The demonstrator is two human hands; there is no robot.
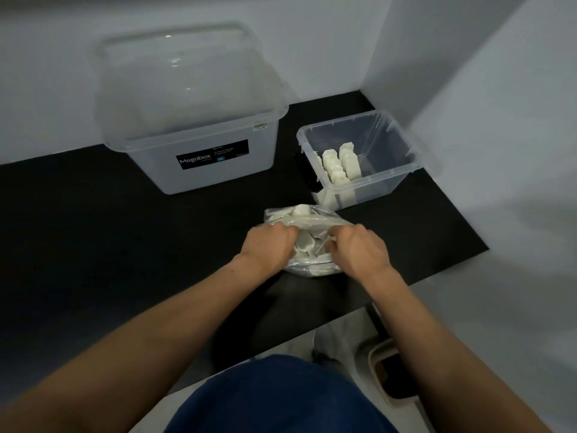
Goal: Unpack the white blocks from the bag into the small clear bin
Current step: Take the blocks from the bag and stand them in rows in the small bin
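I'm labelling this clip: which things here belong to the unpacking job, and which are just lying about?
In the job: bag, gripped by left hand and right hand; white blocks; small clear bin.
Lying about: large lidded Megabox bin; black mat.

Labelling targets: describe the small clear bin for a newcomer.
On the black mat, look at its far right end. The small clear bin sits there, right of the big lidded Megabox tub; it alone is lidless, with white blocks standing inside.
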